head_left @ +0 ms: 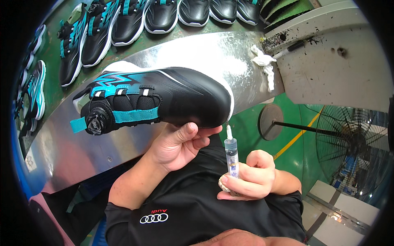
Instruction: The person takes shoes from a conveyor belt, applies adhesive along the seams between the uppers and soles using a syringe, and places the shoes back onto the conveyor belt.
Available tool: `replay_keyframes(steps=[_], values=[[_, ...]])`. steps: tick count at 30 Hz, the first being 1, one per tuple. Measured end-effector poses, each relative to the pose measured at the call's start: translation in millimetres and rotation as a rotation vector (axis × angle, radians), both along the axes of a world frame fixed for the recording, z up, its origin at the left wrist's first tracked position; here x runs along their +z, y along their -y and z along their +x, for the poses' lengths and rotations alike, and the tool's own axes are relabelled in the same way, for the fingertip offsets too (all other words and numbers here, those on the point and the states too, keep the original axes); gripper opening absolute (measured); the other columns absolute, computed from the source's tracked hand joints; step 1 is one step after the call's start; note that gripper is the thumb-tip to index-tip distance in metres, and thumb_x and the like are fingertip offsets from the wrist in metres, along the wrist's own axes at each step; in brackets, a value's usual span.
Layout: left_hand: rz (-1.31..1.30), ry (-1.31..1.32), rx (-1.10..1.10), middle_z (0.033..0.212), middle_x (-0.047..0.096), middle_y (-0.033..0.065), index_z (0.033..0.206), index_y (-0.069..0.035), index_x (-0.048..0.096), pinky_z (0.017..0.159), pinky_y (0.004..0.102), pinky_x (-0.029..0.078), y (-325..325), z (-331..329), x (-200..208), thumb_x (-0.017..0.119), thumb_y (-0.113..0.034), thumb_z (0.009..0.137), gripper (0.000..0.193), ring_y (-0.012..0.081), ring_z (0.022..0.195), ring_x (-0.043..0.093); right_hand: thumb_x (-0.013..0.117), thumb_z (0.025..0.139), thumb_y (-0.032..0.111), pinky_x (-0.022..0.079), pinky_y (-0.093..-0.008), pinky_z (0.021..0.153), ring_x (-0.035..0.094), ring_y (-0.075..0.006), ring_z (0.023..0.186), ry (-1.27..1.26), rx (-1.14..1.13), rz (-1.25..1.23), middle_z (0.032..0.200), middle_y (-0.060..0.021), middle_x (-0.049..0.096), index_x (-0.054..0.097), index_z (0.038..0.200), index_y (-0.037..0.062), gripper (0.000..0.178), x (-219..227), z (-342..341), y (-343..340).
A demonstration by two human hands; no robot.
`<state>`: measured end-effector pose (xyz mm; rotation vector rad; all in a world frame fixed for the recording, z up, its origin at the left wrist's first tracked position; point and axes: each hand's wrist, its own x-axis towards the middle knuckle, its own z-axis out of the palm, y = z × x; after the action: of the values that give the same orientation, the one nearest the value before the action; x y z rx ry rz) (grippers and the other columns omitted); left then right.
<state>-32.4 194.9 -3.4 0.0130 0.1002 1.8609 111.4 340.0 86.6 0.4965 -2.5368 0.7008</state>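
Observation:
A black sneaker (pixel 193 94) with teal straps, a round lace dial and a white sole lies tilted on its side, its toe to the right. My left hand (pixel 180 145) grips it from below near the forefoot, fingers partly hidden under the upper. In my right hand (pixel 252 176) is a clear syringe (pixel 231 153), held upright with liquid inside. Its thin tip meets or nearly meets the edge of the white sole at the toe. White material, perhaps a cloth, shows by the syringe's lower end, mostly covered by my fingers.
Beneath the sneaker is a shiny metal work plate (pixel 135 143). Several matching sneakers (pixel 161 18) stand in a row behind it, and others (pixel 37 90) at the far left. A crumpled white cloth (pixel 263 61) and a marker (pixel 289 49) lie by a grey machine panel (pixel 340 57). A black fan (pixel 353 143) stands right.

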Motion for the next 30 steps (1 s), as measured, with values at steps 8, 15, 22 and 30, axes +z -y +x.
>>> replay_keyframes(steps=[8, 15, 22, 30], values=[[-0.025, 0.05, 0.022, 0.118, 0.059, 0.0152, 0.116, -0.006, 0.057, 0.08, 0.0297, 0.057, -4, -4, 8, 0.06, -0.013, 0.089, 0.029, 0.0283, 0.11, 0.058, 0.078, 0.063, 0.023, 0.027, -0.0229, 0.043, 0.033, -0.0114, 0.049, 0.008, 0.003, 0.044, 0.062, 0.0051, 0.048, 0.066, 0.087, 0.0124, 0.028, -7, -1, 0], [-0.019, 0.031, -0.044, 0.113, 0.062, 0.0111, 0.114, -0.006, 0.058, 0.08, 0.035, 0.054, 21, 0, 0, 0.064, -0.005, 0.082, 0.033, 0.0274, 0.104, 0.061, 0.082, 0.061, 0.038, 0.034, -0.0292, 0.053, 0.041, -0.0183, 0.058, -0.078, -0.066, -0.005, 0.074, -0.0012, 0.057, 0.062, 0.094, 0.0114, 0.047, -1, 5, -11], [-0.498, 0.029, 0.358, 0.13, 0.049, 0.0174, 0.133, 0.005, 0.033, 0.104, 0.0416, 0.036, 164, 20, 33, 0.063, -0.009, 0.076, 0.066, 0.0281, 0.121, 0.048, 0.077, 0.067, 0.032, 0.037, -0.0362, 0.071, 0.044, -0.0274, 0.077, 0.059, -0.123, -0.014, 0.083, -0.009, 0.058, 0.059, 0.101, 0.004, 0.047, -73, -51, -42], [-0.76, -0.373, 0.807, 0.127, 0.049, 0.0207, 0.131, 0.008, 0.033, 0.104, 0.042, 0.038, 225, -4, 8, 0.066, -0.018, 0.075, 0.07, 0.0322, 0.117, 0.051, 0.079, 0.062, 0.024, 0.033, -0.0317, 0.07, 0.043, -0.0224, 0.07, 0.086, -0.113, -0.083, 0.076, -0.0052, 0.062, 0.061, 0.096, 0.0061, 0.042, -98, -103, -24]])
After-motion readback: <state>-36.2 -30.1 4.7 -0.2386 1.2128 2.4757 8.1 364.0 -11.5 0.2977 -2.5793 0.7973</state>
